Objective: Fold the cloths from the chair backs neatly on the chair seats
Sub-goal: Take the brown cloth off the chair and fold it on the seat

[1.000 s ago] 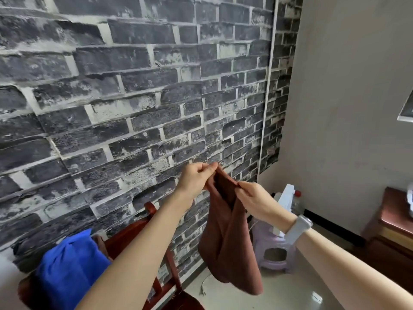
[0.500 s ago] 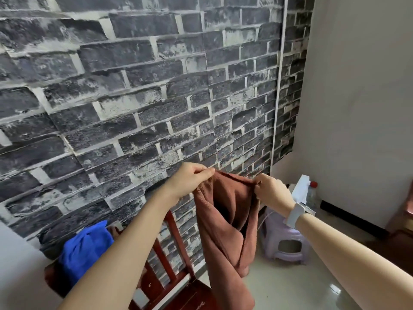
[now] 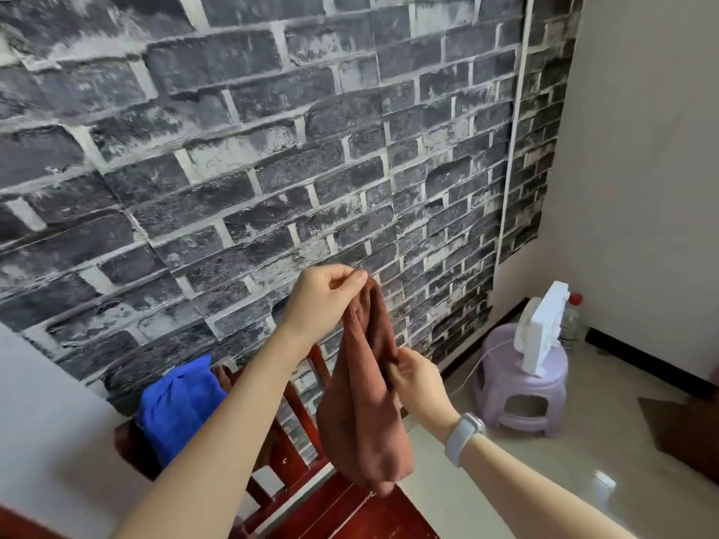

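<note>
My left hand [image 3: 325,301] pinches top corner of brown terry cloth [image 3: 363,398], hanging above red wooden chair seat [image 3: 342,511]. Right hand [image 3: 414,379] grips mid-edge. Advice: match edges square, then lower flat. Blue cloth [image 3: 177,414] waits on chair back.

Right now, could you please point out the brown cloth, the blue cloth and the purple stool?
brown cloth [image 3: 363,414], head view, middle of hanging fabric
blue cloth [image 3: 177,410], head view, its centre
purple stool [image 3: 505,387], head view, side wall
</note>
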